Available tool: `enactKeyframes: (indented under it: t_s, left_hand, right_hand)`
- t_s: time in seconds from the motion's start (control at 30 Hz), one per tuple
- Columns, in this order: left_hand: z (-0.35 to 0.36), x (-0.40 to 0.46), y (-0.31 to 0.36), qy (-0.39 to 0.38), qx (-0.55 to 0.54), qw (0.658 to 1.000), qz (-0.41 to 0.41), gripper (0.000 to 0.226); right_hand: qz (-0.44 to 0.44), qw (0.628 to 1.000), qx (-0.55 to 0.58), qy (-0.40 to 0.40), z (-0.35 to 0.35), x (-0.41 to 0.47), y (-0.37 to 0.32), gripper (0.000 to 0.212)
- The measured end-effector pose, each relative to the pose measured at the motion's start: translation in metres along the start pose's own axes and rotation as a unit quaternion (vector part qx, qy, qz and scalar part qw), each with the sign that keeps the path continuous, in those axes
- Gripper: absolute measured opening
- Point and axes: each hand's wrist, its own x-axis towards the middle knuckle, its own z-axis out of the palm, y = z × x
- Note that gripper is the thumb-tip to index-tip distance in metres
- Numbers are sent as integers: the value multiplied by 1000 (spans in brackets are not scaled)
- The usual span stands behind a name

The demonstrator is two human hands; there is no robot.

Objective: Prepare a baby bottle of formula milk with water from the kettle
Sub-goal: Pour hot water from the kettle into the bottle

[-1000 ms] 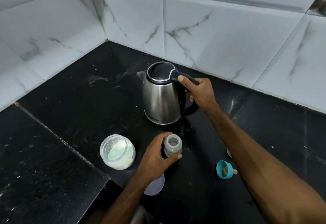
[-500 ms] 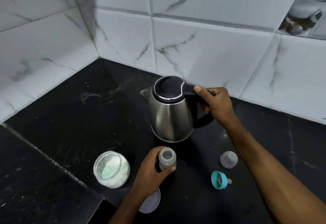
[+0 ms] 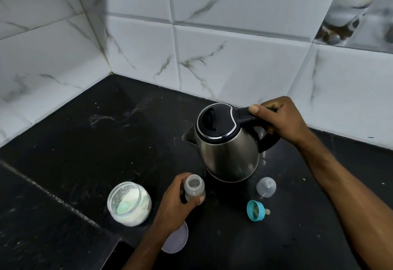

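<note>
On a black stone counter (image 3: 89, 163) set into a corner of white marbled wall tiles (image 3: 234, 61), a person's right hand (image 3: 280, 120) is wrapped tight around the black handle of a stainless-steel kettle (image 3: 227, 150), thumb laid along the top of the handle toward the closed black lid. The kettle leans slightly, its spout pointing left, away from that grip, and its base appears raised off the stone, though the angle leaves this uncertain. Just below the kettle, the left hand (image 3: 176, 203) clasps a small clear baby bottle (image 3: 194, 188), fingers curled around its body and thumb pressed to its near side; the bottle stands upright with its mouth open and uncovered, close beside the kettle's lower edge but not under the spout. To the left of that hand sits an open jar of white formula powder (image 3: 129, 203) with a pale green scoop inside. Beneath the left wrist lies a flat translucent lid (image 3: 177, 242). To the right of the bottle grip, a clear dome cap (image 3: 266, 186) and a teal ring with its teat (image 3: 256, 210) lie on the counter, near each other and apart from both hands.
</note>
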Motion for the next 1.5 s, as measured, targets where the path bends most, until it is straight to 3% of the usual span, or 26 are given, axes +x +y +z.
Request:
enactKeyframes:
  t_s: [0.5,0.7,0.97,1.1,1.5]
  left_hand:
    - [-4,3,3,-2,0,1000,-9,51]
    - [-7,3,3,4,-4,1000,-5,50]
    - [-6,5,4,5,-11,1000,-2,50]
    - [-6,6,3,12,-11,1000,2,51]
    - [-7,6,-4,4,12,1000,10,53]
  right_hand:
    - [-44,988,-108,-102,-3,5,-28,96]
    - [-36,981,-147,-124,1,8,-33,80]
    - [-21,977,-169,-131,5,7,-34,81]
    - [-16,972,-186,-141,8,6,-39,72]
    - [-21,960,-230,-160,11,7,-42,76]
